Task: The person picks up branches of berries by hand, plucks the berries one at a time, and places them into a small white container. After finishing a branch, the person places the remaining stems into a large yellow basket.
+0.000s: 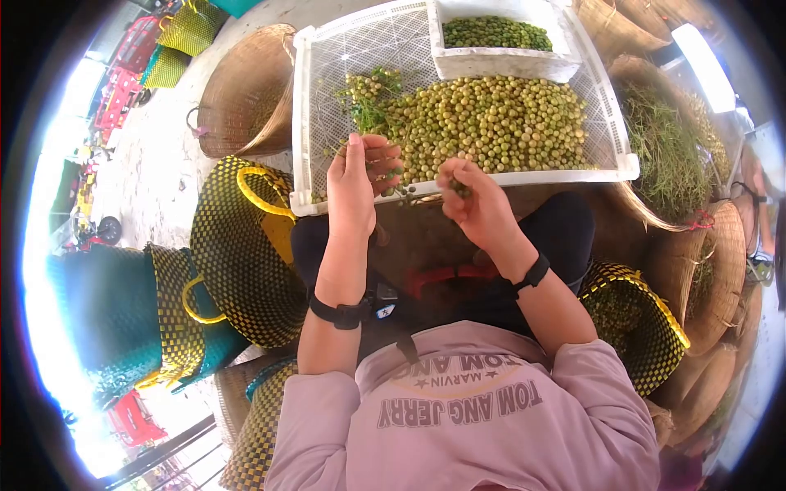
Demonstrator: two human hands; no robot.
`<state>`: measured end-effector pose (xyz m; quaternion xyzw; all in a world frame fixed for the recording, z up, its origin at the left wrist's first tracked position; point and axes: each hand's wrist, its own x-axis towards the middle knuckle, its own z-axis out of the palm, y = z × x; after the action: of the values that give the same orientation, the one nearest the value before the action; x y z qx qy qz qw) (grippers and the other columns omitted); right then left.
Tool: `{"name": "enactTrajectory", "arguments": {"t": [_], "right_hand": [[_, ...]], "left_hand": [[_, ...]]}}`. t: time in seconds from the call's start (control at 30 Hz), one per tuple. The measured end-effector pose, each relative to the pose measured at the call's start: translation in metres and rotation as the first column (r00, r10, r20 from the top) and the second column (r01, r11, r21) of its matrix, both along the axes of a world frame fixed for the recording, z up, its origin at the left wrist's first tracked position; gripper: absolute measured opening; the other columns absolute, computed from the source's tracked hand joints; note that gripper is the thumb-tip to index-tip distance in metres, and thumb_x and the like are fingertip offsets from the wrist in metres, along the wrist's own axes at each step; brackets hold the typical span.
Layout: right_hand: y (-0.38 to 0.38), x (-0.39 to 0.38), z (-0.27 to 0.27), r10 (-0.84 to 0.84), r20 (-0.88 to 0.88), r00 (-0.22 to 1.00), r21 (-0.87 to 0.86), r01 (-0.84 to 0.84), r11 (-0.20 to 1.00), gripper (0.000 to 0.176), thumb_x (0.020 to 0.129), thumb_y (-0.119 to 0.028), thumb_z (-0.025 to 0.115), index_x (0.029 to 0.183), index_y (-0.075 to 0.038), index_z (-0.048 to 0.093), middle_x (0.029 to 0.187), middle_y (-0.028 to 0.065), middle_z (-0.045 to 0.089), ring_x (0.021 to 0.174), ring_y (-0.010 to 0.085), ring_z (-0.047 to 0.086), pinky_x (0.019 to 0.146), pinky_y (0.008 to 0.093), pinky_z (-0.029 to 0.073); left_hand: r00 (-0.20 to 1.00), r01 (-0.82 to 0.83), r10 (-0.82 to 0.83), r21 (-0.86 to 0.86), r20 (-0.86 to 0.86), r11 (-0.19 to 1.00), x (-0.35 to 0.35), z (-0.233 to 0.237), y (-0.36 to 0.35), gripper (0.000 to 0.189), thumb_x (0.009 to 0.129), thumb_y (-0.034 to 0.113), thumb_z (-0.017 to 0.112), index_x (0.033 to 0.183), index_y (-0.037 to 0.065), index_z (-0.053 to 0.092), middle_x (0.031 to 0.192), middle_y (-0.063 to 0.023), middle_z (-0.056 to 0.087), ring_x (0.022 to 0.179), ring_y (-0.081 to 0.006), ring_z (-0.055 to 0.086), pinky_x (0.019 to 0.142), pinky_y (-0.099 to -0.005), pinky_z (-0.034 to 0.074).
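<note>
A white mesh tray (524, 177) lies in front of me, with a pile of small round yellow-green fruits (499, 119) on it. At its near edge, my left hand (359, 176) has its fingers curled round a sprig of small green fruits (399, 191), partly hidden by the fingers. My right hand (476, 200) is to the right, fingers bent inward and slightly blurred, with a few greenish fruits showing in them. Just beyond my left hand, a leafy bunch of stems (370, 102) with fruits still attached rests on the mesh.
A white box (508, 64) of smaller green fruits stands at the tray's far side. Woven baskets (246, 90) and black-yellow baskets (237, 262) crowd the left. On the right are a basket of green stems (667, 155) and another black-yellow basket (634, 323) by my leg.
</note>
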<state>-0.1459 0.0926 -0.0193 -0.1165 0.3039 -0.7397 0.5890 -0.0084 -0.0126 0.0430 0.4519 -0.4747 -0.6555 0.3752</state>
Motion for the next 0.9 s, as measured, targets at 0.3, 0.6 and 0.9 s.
{"name": "enactTrajectory", "arguments": {"t": [0.3,0.6,0.9], "right_hand": [[-0.005,0.013,0.001,0.327,-0.16,0.931,0.071,-0.32,0.945,0.015,0.095,-0.024,0.054,0.093,-0.01,0.055,0.07,-0.0076,0.045,0.049,0.0009,0.029,0.043,0.0176,0.02],[-0.005,0.014,-0.001,0.277,-0.073,0.958,0.11,-0.269,0.957,0.018,0.095,-0.029,0.053,0.094,-0.011,0.054,0.074,-0.0061,0.049,0.05,0.0004,0.032,0.043,0.017,0.022],[-0.01,0.018,0.002,0.253,-0.065,0.965,0.086,-0.248,0.965,0.022,0.094,-0.031,0.057,0.1,-0.01,0.052,0.076,-0.0046,0.049,0.051,0.0002,0.033,0.043,0.0164,0.023]], "left_hand": [[0.985,0.159,-0.153,0.065,-0.085,0.985,0.001,0.004,0.004,0.032,0.1,0.03,0.038,0.103,0.004,0.056,0.099,-0.0111,0.064,0.086,-0.0174,0.063,0.071,-0.0298,0.053],[0.944,0.321,-0.318,0.026,-0.085,0.947,0.001,0.006,0.005,0.037,0.102,0.029,0.033,0.114,0.002,0.055,0.111,-0.0113,0.061,0.104,-0.0202,0.058,0.086,-0.033,0.049],[0.932,0.355,-0.358,-0.068,-0.049,0.933,-0.005,0.003,0.011,0.04,0.102,0.029,0.03,0.117,0.0,0.054,0.115,-0.0139,0.061,0.106,-0.0213,0.058,0.094,-0.0335,0.044]]}}
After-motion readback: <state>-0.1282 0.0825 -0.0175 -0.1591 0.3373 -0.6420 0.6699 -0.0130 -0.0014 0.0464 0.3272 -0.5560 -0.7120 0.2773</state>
